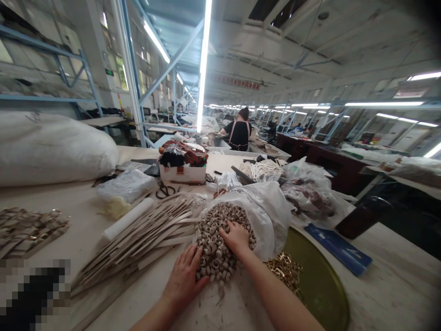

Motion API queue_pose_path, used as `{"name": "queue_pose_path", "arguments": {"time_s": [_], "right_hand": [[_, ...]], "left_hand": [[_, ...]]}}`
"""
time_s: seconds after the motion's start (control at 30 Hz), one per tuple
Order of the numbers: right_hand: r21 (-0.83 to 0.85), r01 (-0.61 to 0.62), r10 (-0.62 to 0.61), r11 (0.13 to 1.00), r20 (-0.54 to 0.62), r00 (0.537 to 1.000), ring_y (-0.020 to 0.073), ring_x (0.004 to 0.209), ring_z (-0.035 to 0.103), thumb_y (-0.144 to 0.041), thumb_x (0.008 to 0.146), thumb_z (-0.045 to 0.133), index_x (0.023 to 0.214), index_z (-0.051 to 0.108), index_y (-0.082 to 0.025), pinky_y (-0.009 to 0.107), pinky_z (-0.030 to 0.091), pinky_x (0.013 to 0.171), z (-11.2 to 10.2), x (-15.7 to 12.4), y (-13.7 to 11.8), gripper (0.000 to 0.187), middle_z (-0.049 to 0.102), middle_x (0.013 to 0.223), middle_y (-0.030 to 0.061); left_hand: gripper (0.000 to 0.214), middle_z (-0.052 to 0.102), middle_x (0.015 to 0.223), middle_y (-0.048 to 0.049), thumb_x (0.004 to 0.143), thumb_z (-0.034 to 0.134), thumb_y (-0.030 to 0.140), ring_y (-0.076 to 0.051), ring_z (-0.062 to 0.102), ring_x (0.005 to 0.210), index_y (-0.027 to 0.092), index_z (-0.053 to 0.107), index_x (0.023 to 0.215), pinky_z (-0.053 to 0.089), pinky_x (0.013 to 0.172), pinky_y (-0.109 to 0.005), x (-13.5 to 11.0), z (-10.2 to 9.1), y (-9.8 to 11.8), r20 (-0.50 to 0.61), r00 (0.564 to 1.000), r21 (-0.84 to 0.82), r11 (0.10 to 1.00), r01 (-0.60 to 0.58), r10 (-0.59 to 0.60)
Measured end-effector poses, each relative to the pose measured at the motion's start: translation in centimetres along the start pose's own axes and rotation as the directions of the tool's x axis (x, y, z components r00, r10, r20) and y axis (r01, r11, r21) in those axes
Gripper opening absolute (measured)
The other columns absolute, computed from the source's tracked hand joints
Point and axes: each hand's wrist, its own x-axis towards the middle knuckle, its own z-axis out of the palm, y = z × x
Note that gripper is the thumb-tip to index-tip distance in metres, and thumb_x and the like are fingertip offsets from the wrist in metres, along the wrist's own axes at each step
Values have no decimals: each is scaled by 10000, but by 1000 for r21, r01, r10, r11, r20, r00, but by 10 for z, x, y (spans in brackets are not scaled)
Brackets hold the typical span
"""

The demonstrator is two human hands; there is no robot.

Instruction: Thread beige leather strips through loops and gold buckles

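A heap of small beige strap loops (220,250) spills from the mouth of a white plastic bag (270,218) onto the table. My left hand (184,276) lies against the heap's left edge, fingers stretched out and thumb apart, holding nothing. Over the middle of the heap rests my right hand (237,238), its fingers apart and touching the loops; no loop shows in its grip. Left of the heap lies a bundle of long beige strips (148,234). Gold-coloured metal hardware (284,271) sits on an olive-green round tray (325,280), partly behind my right forearm.
Black scissors (166,189) and a filled white box (182,174) stand beyond the strips. A white roll (129,218) lies at left. To the right are a blue booklet (339,247) and a dark bottle (361,216). A person (240,133) works farther back.
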Motion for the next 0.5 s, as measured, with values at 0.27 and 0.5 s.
{"name": "queue_pose_path", "arguments": {"time_s": [0.27,0.5], "right_hand": [[59,141,-142,988,11,990,263,1129,460,-345,828,438,1204,513,-191,417,341,916,-26,-38,-8,413,492,1251,141],[245,581,-591,776,-35,806,268,1192,394,-389,791,495,1263,437,-172,469,305,988,-45,-158,-17,522,497,1255,124]], "left_hand": [[689,391,1340,-136,704,581,451,-285,352,1224,170,360,1293,312,1000,-460,-1,-7,7,-11,1000,-43,999,9,-9],[686,398,1331,-152,712,570,470,-284,339,1231,144,369,1282,284,1008,-473,-7,-22,17,10,1000,-70,997,19,-18]]}}
